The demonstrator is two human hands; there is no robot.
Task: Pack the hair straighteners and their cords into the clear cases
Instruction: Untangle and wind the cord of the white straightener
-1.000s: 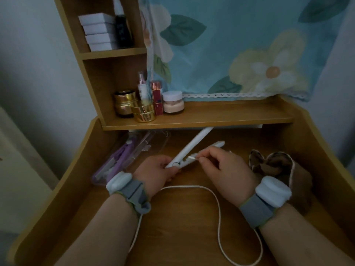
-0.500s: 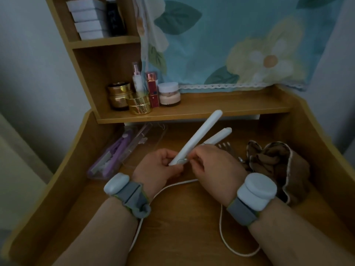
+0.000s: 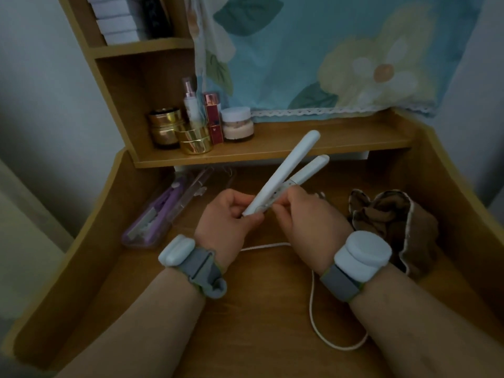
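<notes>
A slim white plastic hair straightener (image 3: 283, 175), its two arms splayed apart in a narrow V, is held tilted above the wooden desk (image 3: 261, 331). The left hand (image 3: 230, 222) curls its fingers around the hinge end; the right hand (image 3: 311, 216) pinches the lower arm near the hinge. Its thin white cord (image 3: 316, 323) loops across the desk. Since half a second ago, the straightener has stayed in both hands at about the same angle.

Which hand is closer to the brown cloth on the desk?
Right. The right hand is just left of the brown cloth; the left hand is farther left, past the white straightener.
</notes>
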